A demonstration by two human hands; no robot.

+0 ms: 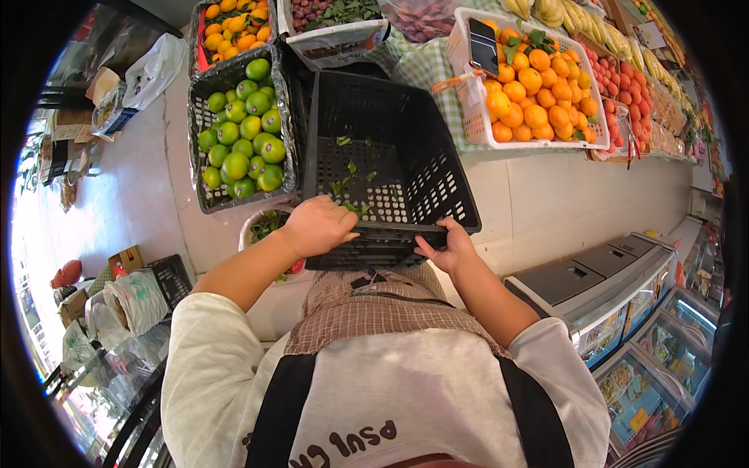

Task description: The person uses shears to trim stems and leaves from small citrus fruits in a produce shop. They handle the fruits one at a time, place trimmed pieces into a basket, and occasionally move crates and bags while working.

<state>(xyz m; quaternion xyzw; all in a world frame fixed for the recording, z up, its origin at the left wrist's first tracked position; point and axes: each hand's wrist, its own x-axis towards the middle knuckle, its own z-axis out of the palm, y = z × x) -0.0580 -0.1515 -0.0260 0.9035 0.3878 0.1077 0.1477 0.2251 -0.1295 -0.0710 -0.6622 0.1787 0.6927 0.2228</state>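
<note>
A black plastic crate (404, 105) with perforated walls is in front of my body, its near rim against my apron. Several loose green leaves (341, 186) lie inside on its slotted floor. My left hand (323, 225) grips the near rim toward the left corner. Farther right along that rim, my right hand (449, 245) holds on with the thumb and fingers around the edge. Below the near rim, stacked ridges show; whether they belong to a second crate I cannot tell.
Left of the crate stands a foil-edged bin of green citrus (243, 134). A white basket of oranges (535, 96) sits at upper right, with a smartphone (483, 48) on its rim. A white bucket with leaves (266, 228) is by my left forearm. Display freezers (591, 269) stand at right.
</note>
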